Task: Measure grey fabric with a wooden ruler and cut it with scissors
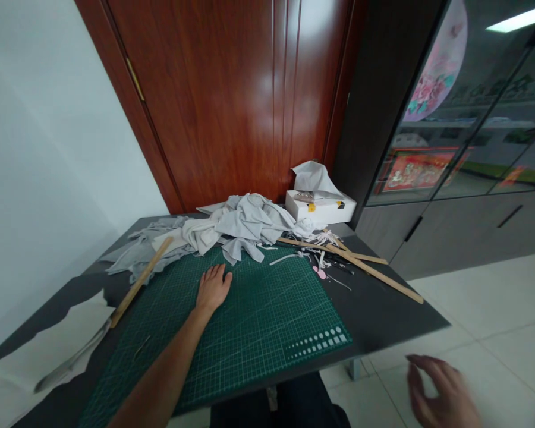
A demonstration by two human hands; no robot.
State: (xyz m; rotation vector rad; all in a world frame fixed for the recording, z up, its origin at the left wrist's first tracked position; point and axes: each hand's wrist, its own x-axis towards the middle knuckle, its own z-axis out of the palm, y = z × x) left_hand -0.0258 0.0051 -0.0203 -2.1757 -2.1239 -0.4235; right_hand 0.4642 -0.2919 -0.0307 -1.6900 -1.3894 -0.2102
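My left hand [213,288] lies palm down on the green cutting mat [267,309], its fingers spread and nothing held. Off the table's right front side, over the tiled floor, my right hand [443,392] hangs in the air, slightly blurred. Its thumb and fingers are curved with a gap between them, and nothing shows in the gap. Beyond the mat's far edge lies a heap of grey and white cloth [249,220]. A small thin object [141,347] rests on the mat, left of my left forearm.
Wooden strips [374,273] cross at the table's right, among scraps and cords. Another strip [140,282] lies left, beside folded pale cloth [62,351]. A white box [321,209] with cloth on top stands at the back. A dark cabinet [428,220] is at right.
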